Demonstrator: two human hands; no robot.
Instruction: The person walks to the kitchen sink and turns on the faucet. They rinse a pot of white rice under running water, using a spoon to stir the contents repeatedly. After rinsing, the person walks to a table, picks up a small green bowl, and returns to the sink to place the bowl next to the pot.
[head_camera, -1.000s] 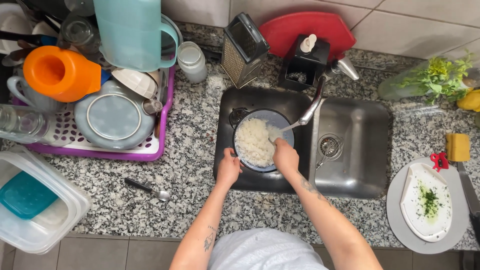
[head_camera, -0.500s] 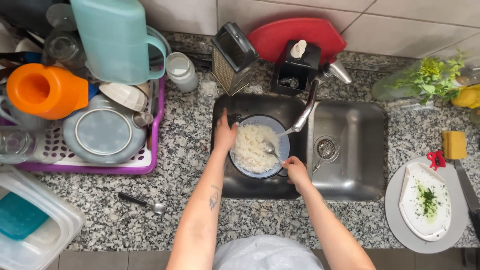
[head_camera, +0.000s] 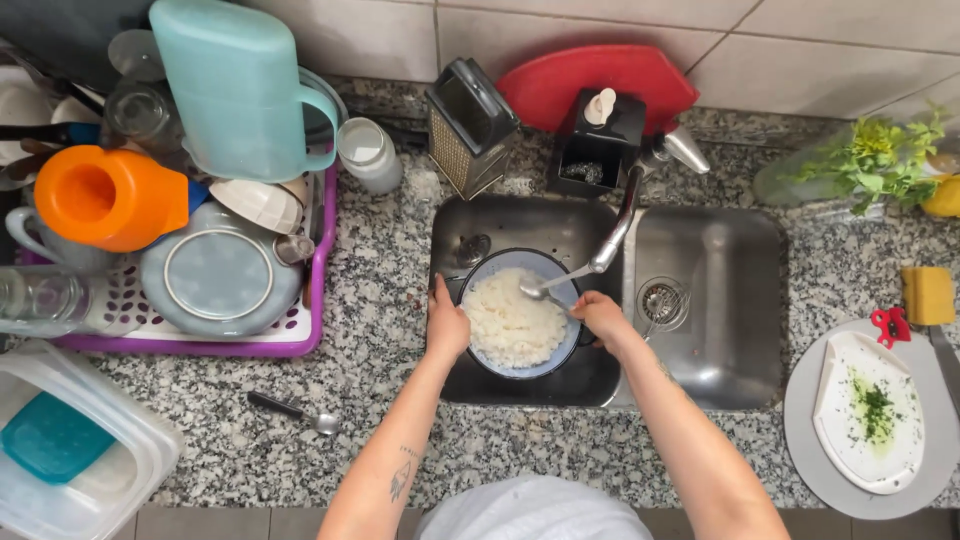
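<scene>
Rice bowl (head_camera: 520, 322) is sitting in the sink (head_camera: 720, 330); I'm gripping its left rim with my left hand (head_camera: 446, 325), my right hand (head_camera: 600, 315) closing around a spoon (head_camera: 548, 292).

light: bright, even | shadows: soft | glare: sink (head_camera: 735, 260) steel | focus: sharp | edges: slightly distorted

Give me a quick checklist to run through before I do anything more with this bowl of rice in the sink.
1. Bowl steadied: ok. The left hand grips the rim of the blue bowl, which sits in the left basin of the sink.
2. Spoon in hand: ok. The right hand holds the spoon, its tip in the rice.
3. Faucet over the bowl: ok. The spout ends above the bowl's right edge.
4. Water running: cannot tell.
5. Right basin drain strainer in place: ok.
6. Rice kept inside the bowl: ok, none seen spilled in the basin.
</scene>
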